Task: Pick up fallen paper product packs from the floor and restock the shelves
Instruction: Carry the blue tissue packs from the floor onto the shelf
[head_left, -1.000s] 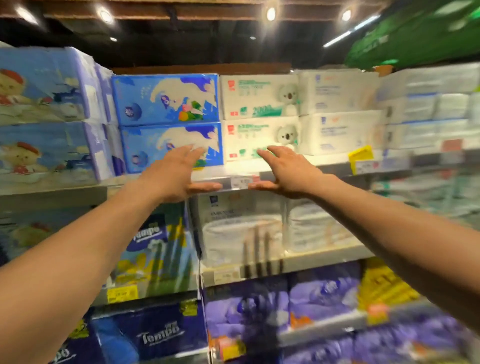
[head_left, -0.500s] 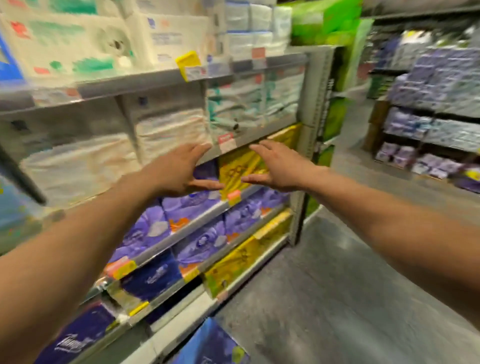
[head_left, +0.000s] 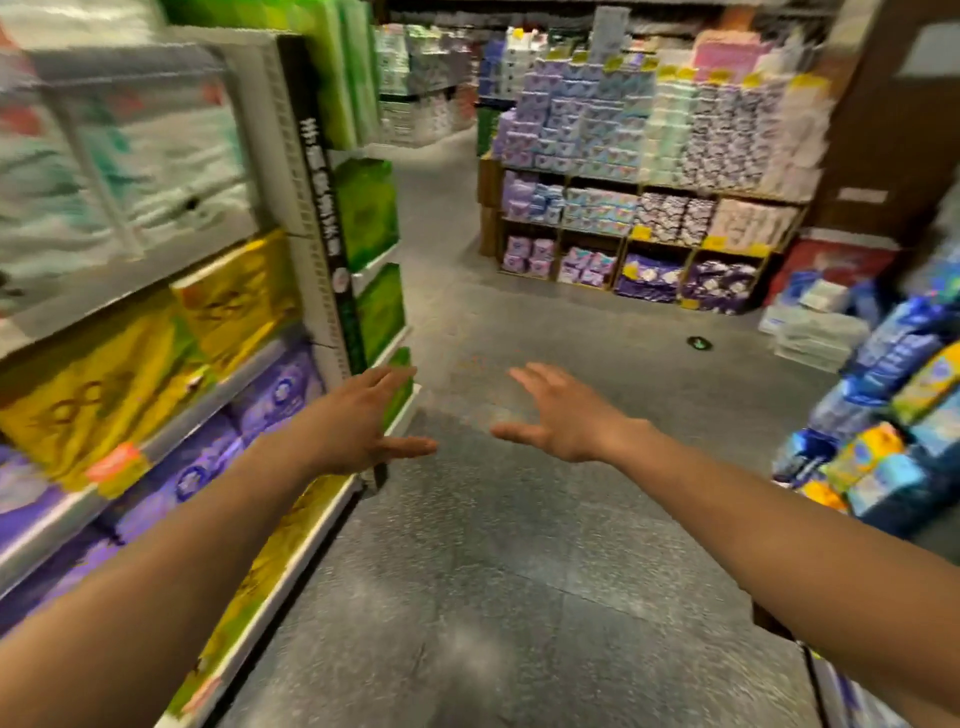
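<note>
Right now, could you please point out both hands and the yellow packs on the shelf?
left hand (head_left: 358, 423): head view, back of hand.
right hand (head_left: 569, 418): head view, back of hand.
yellow packs (head_left: 239, 304): head view, front of right-hand pack.

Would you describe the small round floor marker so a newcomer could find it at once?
Look to the wooden display of purple and pastel packs at the aisle's far end. On the grey floor before its right end, left of a low stack of pale packs, lies the round marker. It alone is a flat dark disc with green in it.
</note>
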